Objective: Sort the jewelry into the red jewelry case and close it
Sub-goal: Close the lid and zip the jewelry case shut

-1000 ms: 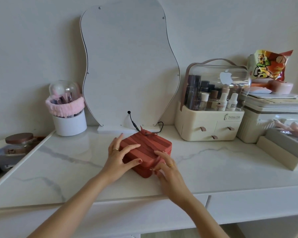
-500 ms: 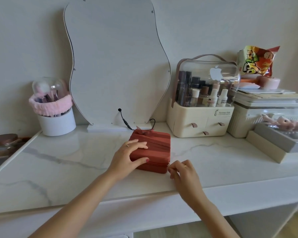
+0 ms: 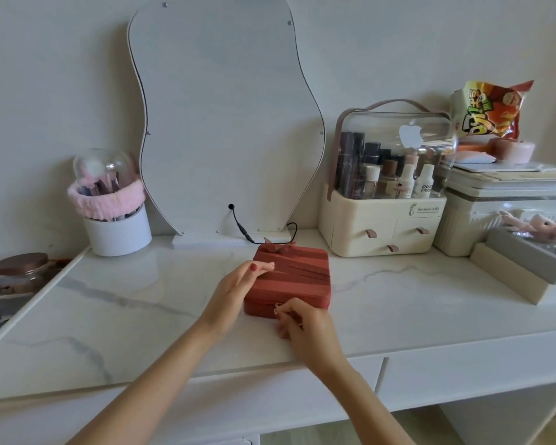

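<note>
The right hand [image 3: 305,326], fingers curled, pinched something small, probably the zipper pull, at the front edge of the red jewelry case [image 3: 294,279], which lay lid-down at frame centre, just above it. The left hand [image 3: 235,290] rested straight fingers on the lid's left side.
</note>
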